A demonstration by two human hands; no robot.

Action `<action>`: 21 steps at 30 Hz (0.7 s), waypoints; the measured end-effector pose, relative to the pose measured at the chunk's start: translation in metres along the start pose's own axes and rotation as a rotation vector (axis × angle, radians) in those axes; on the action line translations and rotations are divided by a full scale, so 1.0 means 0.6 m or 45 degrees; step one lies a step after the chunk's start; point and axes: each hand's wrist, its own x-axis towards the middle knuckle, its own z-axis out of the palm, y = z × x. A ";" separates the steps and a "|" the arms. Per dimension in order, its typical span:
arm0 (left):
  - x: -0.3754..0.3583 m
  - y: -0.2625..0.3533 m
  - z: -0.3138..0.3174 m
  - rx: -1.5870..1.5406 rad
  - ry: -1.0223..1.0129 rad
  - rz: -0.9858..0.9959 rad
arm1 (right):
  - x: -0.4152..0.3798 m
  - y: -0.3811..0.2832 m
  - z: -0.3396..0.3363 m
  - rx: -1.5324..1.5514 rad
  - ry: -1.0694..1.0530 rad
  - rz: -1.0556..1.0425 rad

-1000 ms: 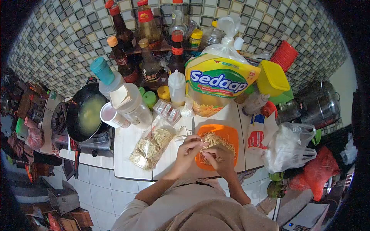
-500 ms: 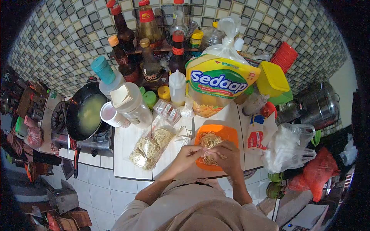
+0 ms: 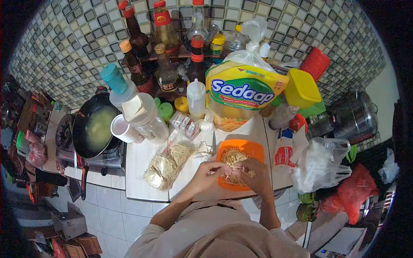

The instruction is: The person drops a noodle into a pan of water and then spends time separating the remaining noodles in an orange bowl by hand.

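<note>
In the head view, an orange tray lies near the counter's front edge with a heap of pale noodles on it. My left hand reaches in over the tray's left side, thumb and fingers pinched together on noodle strands. From the right, my right hand bends over the same heap, its fingers closed on noodles close to the left fingertips. The fingers partly hide the strands between them. Left of the tray, a clear plastic bag of more noodles rests on the counter.
A black wok holding pale liquid sits on the stove at left. Clear jars, sauce bottles and a large Sedaap bag stand behind. A knife lies beside the tray. White plastic bags are at right.
Both hands stay over the noodles; their fingers have shifted slightly, the right fingertips lower and nearer the left ones. The whole view has moved a little. Other things remain in place.
</note>
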 end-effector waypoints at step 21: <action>0.004 0.006 0.019 -0.198 0.366 0.138 | 0.009 -0.004 0.030 -0.226 0.039 -0.357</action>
